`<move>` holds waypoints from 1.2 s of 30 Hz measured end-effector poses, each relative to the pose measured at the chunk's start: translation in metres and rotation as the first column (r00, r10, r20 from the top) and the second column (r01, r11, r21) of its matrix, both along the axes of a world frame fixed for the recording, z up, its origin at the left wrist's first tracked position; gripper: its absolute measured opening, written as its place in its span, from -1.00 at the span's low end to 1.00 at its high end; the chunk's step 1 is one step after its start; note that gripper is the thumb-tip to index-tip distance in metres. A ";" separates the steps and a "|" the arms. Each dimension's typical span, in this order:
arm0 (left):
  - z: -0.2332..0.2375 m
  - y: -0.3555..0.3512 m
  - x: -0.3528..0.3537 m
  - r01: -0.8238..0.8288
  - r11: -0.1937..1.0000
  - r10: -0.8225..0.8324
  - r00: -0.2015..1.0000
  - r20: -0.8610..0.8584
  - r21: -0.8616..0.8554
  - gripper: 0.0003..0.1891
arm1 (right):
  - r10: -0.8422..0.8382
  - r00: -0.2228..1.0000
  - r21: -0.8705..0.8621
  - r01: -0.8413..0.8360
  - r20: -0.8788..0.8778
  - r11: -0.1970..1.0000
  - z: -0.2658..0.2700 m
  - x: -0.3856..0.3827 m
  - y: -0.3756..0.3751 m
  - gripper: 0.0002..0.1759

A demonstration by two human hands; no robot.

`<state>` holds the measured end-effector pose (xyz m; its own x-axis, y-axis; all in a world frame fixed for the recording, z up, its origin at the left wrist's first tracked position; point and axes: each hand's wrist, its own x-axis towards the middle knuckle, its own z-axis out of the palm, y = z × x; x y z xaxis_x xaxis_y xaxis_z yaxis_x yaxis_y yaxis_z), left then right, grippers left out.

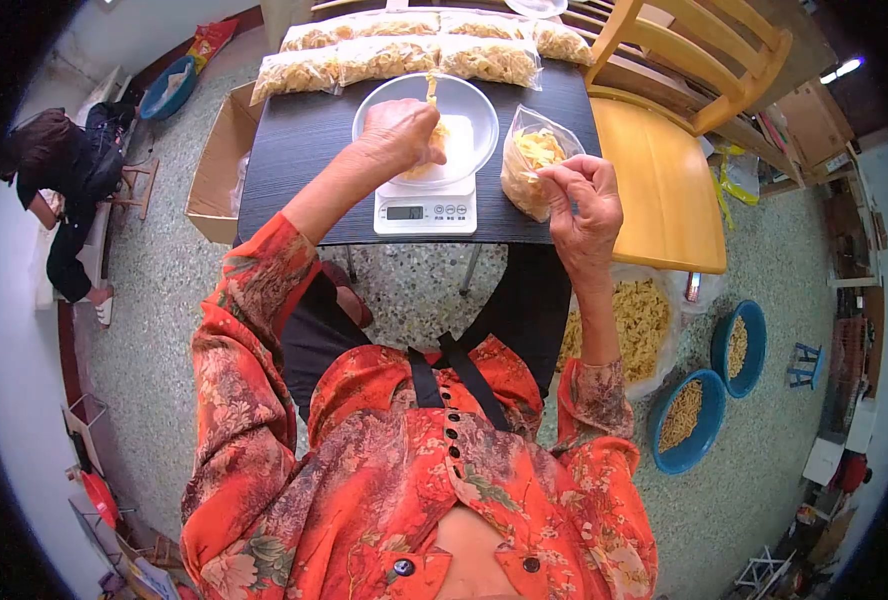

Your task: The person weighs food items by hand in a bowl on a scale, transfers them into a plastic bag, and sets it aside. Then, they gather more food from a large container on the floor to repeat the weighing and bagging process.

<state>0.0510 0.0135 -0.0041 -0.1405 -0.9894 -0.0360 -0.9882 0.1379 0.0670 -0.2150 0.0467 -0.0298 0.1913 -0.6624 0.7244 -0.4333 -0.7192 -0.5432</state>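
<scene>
My left hand (401,135) is over a clear round bowl (476,110), its fingers closed on some yellowish dried pieces (432,90). The bowl rests on a white digital scale (426,212) near the table's front edge; more pieces lie in it, partly hidden by my hand. Right of the scale, an open clear bag (525,185) stands with yellowish pieces inside. My right hand (584,208) pinches the rim of this bag at its right side.
Several filled clear bags (389,62) line the back of the dark table (299,160). A wooden chair (654,180) stands right, a cardboard box (219,165) left. Blue basins (699,440) and a large bag of pieces (636,325) are on the floor. Another person (74,190) sits far left.
</scene>
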 end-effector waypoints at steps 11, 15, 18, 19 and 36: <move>-0.010 -0.009 0.019 -0.003 0.974 -0.058 0.965 -0.258 -0.227 -0.88 | 0.009 1.000 -0.008 -0.009 0.006 1.000 -0.001 -0.001 -0.003 -0.84; 0.013 -0.007 0.035 -0.114 0.989 0.028 0.771 -0.636 -0.095 -0.88 | -0.003 1.000 -0.004 0.003 0.012 1.000 -0.003 -0.001 -0.003 -0.84; 0.006 -0.013 0.050 -0.124 0.991 0.096 0.395 -0.913 0.050 -0.80 | 0.000 1.000 -0.008 0.001 0.017 1.000 -0.003 0.000 -0.004 -0.84; 0.005 -0.014 0.053 -0.132 0.982 0.158 0.203 -0.966 0.133 -0.80 | -0.002 1.000 -0.009 0.002 0.006 1.000 -0.003 0.000 -0.004 -0.84; 0.020 -0.003 -0.051 0.034 0.986 -0.169 0.130 -0.977 -0.166 -0.85 | 0.002 1.000 -0.007 -0.002 -0.024 1.000 0.004 0.007 0.000 -0.82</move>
<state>-0.0004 0.0105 0.0159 -0.0874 -0.9509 0.2968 -0.0574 0.3023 0.9515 -0.2084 0.0466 -0.0261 0.2102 -0.6567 0.7242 -0.4448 -0.7239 -0.5274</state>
